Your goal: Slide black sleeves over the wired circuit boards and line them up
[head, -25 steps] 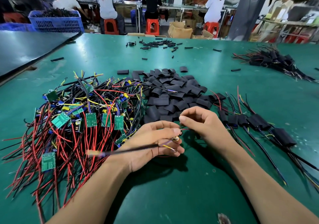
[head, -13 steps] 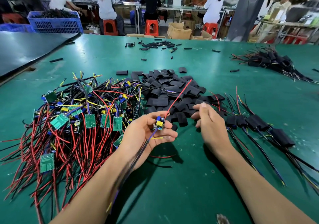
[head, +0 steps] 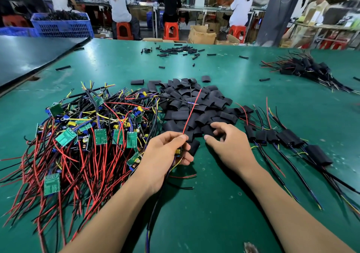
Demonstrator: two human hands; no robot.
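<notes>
One wired board (head: pixel 178 152) gripped by left hand (head: pixel 163 153), right hand (head: pixel 231 145) pinching pile-edge sleeve (head: pixel 208 131)

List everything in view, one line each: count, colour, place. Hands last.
Bare wired circuit boards: a big heap, green with red, black and yellow wires, table's left.
Black sleeves: a heap, black, centre.
Sleeved boards: a row, black, right of the right hand; another bundle far right.
Small tube pieces: scattered, black, far centre.
Table: one, green.
Crates: at least two, blue, far left.
Stools: at least three, red, beyond the table.
Workers: several, at far benches.
Left hand: grips one wired board, its red wire pointing up.
Right hand: fingers curled at the sleeve heap's near edge; grip unclear.
</notes>
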